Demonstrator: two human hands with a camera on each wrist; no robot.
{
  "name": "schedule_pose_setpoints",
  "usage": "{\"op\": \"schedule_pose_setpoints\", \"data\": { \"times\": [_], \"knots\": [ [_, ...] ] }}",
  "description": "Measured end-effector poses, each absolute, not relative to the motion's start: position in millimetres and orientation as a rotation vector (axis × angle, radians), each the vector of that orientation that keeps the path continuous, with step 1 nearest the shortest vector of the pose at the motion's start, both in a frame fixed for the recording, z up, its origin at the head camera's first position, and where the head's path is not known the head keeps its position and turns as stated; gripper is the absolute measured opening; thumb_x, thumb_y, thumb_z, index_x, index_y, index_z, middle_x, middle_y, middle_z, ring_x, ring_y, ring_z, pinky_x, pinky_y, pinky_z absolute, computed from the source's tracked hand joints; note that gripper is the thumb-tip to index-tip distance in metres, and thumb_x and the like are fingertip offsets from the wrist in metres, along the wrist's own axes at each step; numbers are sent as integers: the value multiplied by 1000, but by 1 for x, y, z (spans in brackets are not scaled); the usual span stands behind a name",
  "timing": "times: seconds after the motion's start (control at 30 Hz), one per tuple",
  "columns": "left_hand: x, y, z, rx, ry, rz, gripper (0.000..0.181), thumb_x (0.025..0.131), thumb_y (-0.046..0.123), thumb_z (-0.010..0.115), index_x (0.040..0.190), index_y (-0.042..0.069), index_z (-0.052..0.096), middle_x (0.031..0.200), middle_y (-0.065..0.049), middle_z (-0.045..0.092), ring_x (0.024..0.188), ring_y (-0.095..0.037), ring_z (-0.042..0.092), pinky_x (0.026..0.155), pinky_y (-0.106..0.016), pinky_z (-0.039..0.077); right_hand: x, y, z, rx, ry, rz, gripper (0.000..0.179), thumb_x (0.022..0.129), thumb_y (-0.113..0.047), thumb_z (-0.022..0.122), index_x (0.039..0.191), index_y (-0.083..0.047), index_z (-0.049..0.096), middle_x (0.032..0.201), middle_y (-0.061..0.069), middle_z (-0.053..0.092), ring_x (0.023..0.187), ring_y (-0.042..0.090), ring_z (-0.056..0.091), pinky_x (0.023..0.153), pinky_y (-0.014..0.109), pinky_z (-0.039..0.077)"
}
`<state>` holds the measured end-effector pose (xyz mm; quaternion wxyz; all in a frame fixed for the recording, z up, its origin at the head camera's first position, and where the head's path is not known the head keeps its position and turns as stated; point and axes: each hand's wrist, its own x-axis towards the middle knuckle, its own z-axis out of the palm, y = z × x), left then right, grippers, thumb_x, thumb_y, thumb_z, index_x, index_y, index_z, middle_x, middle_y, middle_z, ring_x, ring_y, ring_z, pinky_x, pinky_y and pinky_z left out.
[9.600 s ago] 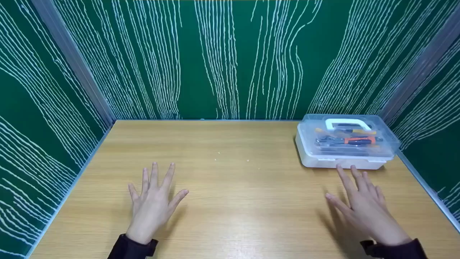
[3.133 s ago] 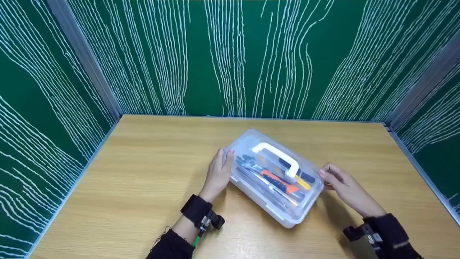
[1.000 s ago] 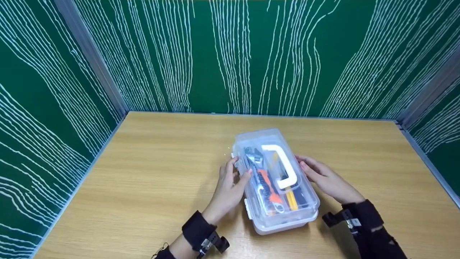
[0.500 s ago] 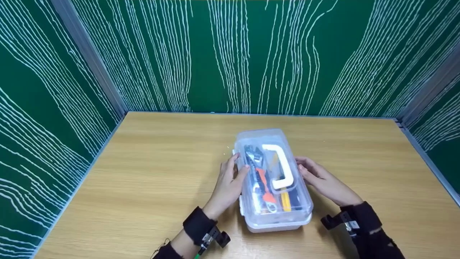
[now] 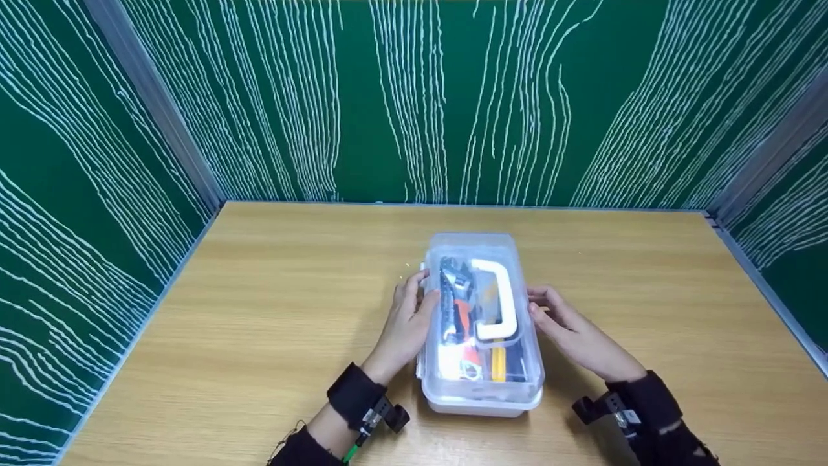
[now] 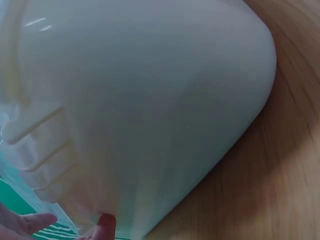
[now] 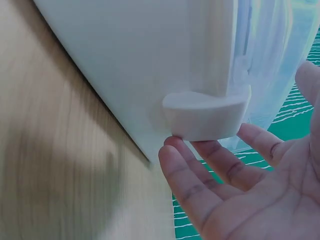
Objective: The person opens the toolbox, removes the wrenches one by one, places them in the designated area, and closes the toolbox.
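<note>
The toolbox (image 5: 479,404), with a clear lid and white base, lies lengthwise between both hands in the head view. Under the lid show an adjustable wrench (image 5: 460,278), an orange-black handle (image 5: 464,317) and a yellow-handled tool (image 5: 498,362). My left hand (image 5: 404,327) holds the box's left side, thumb at the lid edge; in the left wrist view a fingertip (image 6: 106,226) meets the wall below a ribbed latch (image 6: 45,155). On the right side, my right hand (image 5: 576,333) touches with loosely bent fingers a white hinge-like block (image 7: 207,115), thumb apart from them.
The white carrying handle (image 5: 508,301) lies flat on the lid. Wooden tabletop (image 5: 291,278) surrounds the box. Tiny pale specks (image 5: 407,265) lie beyond the left hand. Green white-lined panels (image 5: 356,97) enclose the back and sides. Both wrists wear black camera straps (image 5: 356,396).
The toolbox came from the far right to the middle and was turned to lie lengthwise. Over the last second it turned slightly straighter and shifted left, both hands staying on its sides.
</note>
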<state>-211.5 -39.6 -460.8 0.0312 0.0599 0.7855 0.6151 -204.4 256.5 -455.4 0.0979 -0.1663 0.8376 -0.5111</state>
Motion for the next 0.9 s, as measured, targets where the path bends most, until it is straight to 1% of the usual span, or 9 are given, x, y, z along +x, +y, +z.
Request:
{"op": "schedule_pose_setpoints", "data": {
  "times": [0.07,0.17,0.37,0.47,0.57,0.7,0.8,0.9],
  "knots": [
    [-211,-40,-461,193,2427,1889,54,114,39,45,164,19,39,158,-18,41,124,-30,61,107,-48,55,-203,256,-455,-489,2478,-1522,48,117,-38,45,153,-7,44,160,22,48,152,42,46,118,48,50],
    [-209,-41,-460,217,2444,1871,53,115,36,44,164,16,38,160,-20,39,128,-32,58,112,-52,52,-203,256,-455,-506,2466,-1525,47,117,-36,44,153,-5,44,160,23,48,151,42,47,119,48,50],
    [-206,-44,-457,255,2501,1835,50,114,31,44,160,12,40,155,-21,40,128,-34,55,113,-54,49,-201,254,-454,-514,2493,-1486,44,116,-38,47,149,-9,48,154,19,54,148,40,50,120,56,47],
    [-206,-45,-456,273,2515,1833,50,113,31,44,159,11,41,156,-22,40,129,-36,54,115,-56,48,-201,253,-453,-493,2513,-1470,44,115,-40,48,148,-11,49,153,18,55,147,40,51,121,59,46],
    [-206,-45,-455,274,2513,1834,49,113,30,44,158,10,42,158,-23,39,132,-37,53,117,-57,47,-201,253,-452,-487,2520,-1448,46,115,-42,47,149,-11,49,153,20,55,147,42,51,121,62,45],
    [-205,-46,-458,262,2499,1823,49,113,31,44,158,10,41,159,-23,38,131,-36,55,116,-56,48,-199,252,-454,-463,2508,-1449,45,115,-43,48,148,-13,49,151,20,57,146,42,53,120,63,45],
    [-205,-47,-457,262,2492,1816,50,114,32,43,159,11,41,159,-23,38,129,-35,56,113,-56,50,-199,253,-454,-462,2501,-1457,44,114,-44,49,146,-13,50,150,19,57,146,42,53,121,62,45],
    [-205,-49,-453,266,2489,1807,51,113,32,44,160,11,40,159,-22,37,127,-35,57,109,-53,53,-202,257,-454,-473,2473,-1472,44,114,-43,49,146,-13,50,153,18,55,146,41,53,120,57,47]
  ]
}}
